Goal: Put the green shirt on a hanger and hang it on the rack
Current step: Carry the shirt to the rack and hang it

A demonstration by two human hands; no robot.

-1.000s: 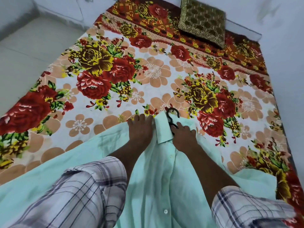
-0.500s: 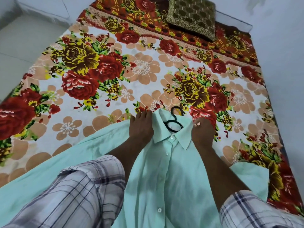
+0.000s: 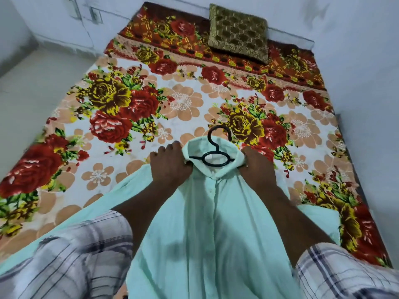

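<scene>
Head view, green shirt (image 3: 211, 223) gripped between hands (image 3: 170, 167) (image 3: 258, 167)

1. The left hand (image 3: 170, 167) reaches forward with its back up. Its fingers (image 3: 162, 152) curl down over the green shirt (image 3: 211, 229) and grip it.
2. The right hand (image 3: 258, 167) is level with the left and apart from it, also back up. Its fingers bend under and grip the same cloth, and its fingertips are hidden.
3. Both wrists are straight, in line with the forearms.
4. The left forearm (image 3: 138, 203) and right forearm (image 3: 287, 214) are bare. They run back from the hands, spreading wider toward the body.
5. Behind the forearms come checked sleeves, a left sleeve (image 3: 75, 255) and a right sleeve (image 3: 345, 275), both blurred.
</scene>
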